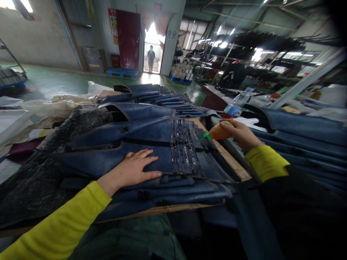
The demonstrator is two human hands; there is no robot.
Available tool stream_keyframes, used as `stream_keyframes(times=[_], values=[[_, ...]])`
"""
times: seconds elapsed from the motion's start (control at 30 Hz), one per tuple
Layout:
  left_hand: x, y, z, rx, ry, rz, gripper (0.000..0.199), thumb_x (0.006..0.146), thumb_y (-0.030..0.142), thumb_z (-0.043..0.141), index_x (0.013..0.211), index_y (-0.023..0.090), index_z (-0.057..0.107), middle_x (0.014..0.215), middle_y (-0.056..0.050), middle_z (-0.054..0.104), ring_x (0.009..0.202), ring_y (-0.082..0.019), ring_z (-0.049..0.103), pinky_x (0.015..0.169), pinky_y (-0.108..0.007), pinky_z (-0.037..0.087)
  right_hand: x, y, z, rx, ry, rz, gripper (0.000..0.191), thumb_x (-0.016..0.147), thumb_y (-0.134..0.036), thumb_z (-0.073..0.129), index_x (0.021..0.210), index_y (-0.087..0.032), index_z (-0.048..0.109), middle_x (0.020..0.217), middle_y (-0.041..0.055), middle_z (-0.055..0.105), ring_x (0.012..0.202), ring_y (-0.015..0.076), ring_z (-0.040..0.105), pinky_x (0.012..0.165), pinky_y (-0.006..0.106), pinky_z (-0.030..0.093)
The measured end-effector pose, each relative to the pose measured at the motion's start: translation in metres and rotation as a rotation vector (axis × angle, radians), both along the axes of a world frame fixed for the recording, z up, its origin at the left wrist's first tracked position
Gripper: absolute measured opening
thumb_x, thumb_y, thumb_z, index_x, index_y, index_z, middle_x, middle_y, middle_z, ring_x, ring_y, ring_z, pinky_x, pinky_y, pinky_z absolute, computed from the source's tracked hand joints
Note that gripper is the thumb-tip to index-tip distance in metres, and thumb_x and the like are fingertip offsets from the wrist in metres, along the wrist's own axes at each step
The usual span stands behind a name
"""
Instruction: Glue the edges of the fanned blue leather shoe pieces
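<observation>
My left hand (137, 168) lies flat with spread fingers on a dark blue rubbery sheet piece (151, 131) that has black bands. Toward its right end run several glossy wet strips (184, 144). Just right of them, my right hand (240, 133) is wrapped round an orange squeeze bottle (219, 132). The bottle's green nozzle (205, 136) points left and down, over the edge of the blue piece. Whether the nozzle touches the surface I cannot tell. More blue pieces (173, 193) lie stacked beneath and in front.
Behind lies another row of blue pieces (159, 97). A clear plastic bottle (237, 104) stands beyond my right hand, and more blue sheets (303, 133) are stacked at the right. Black plastic sheeting (35, 180) covers the left side. A person (151, 57) stands in the far doorway.
</observation>
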State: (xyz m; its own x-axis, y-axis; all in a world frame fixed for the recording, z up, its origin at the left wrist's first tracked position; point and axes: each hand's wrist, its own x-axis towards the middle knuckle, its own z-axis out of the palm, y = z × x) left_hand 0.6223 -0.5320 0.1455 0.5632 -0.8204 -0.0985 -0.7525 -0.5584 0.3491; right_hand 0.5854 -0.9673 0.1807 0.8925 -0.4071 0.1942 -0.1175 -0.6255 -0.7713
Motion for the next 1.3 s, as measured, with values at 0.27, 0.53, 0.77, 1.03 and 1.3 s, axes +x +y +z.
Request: stream_keyframes(times=[0.27,0.53,0.77,1.03,1.3], values=[[0.000,0.000,0.000,-0.009,0.009,0.009,0.072,0.080,0.075,0.029,0.135,0.031,0.043,0.149,-0.007,0.030,0.135,-0.029,0.029,0.105,-0.049,0.028,0.002,0.011,0.001,-0.031,-0.024,0.005,0.040,0.078,-0.049,0.061,0.104,-0.019,0.063,0.104,0.0086,0.064,0.097,0.0255,0.057,0.093,0.038,0.041],[0.000,0.000,0.000,0.001,-0.005,0.006,0.073,0.080,0.076,0.027,0.136,0.032,0.042,0.149,-0.006,0.030,0.136,-0.027,0.029,0.104,-0.049,0.029,0.020,0.008,-0.009,-0.154,-0.143,-0.083,0.041,0.078,-0.049,0.059,0.105,-0.018,0.060,0.100,0.0100,0.063,0.092,0.0242,0.055,0.086,0.037,0.043],[-0.001,0.000,0.001,0.006,-0.003,0.003,0.073,0.080,0.076,0.026,0.135,0.031,0.043,0.149,-0.007,0.030,0.136,-0.028,0.029,0.104,-0.050,0.029,-0.013,0.010,0.003,-0.003,-0.014,0.007,0.041,0.076,-0.051,0.063,0.104,-0.021,0.064,0.104,0.0077,0.064,0.100,0.0268,0.056,0.094,0.040,0.040],[-0.001,0.000,0.001,0.002,-0.005,0.004,0.073,0.080,0.076,0.027,0.136,0.031,0.043,0.149,-0.006,0.029,0.136,-0.027,0.029,0.105,-0.049,0.029,-0.028,0.021,0.016,-0.047,0.056,0.015,0.043,0.078,-0.052,0.061,0.106,-0.020,0.064,0.106,0.0086,0.064,0.101,0.0274,0.056,0.095,0.039,0.040],[0.000,0.000,-0.001,0.009,-0.011,0.010,0.073,0.080,0.076,0.025,0.135,0.032,0.043,0.149,-0.005,0.029,0.136,-0.026,0.028,0.105,-0.048,0.028,-0.034,0.021,0.016,-0.076,0.077,0.027,0.049,0.076,-0.055,0.059,0.109,-0.018,0.062,0.109,0.0084,0.063,0.104,0.0275,0.056,0.096,0.039,0.040]])
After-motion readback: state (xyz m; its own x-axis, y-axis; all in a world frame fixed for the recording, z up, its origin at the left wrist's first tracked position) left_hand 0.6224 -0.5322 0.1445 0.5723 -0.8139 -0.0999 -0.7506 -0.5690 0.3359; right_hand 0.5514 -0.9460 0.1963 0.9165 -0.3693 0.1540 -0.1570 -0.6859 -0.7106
